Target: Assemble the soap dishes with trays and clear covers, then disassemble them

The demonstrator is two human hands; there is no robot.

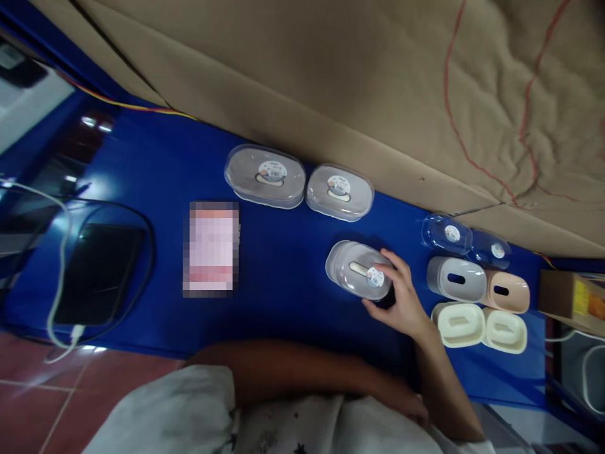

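Note:
My right hand (399,293) curls around the right end of an oval grey tissue box (347,271), fingers on the far side and thumb on the near side. This box has a clear cover, a pale slot and a round white label, and it sits on the blue table. My left forearm lies across my body. Only part of my left hand (416,408) shows beside the right forearm, its fingers mostly hidden. Two similar boxes, a left covered box (246,176) and a right covered box (319,189), stand by the back edge.
At right are two clear covers (435,234), a grey slotted shell (466,271), a peach slotted shell (515,293) and two cream trays (447,334). A blurred-out screen device (211,249) and a black tablet (101,271) with cables lie left. Brown cardboard (283,82) lines the back.

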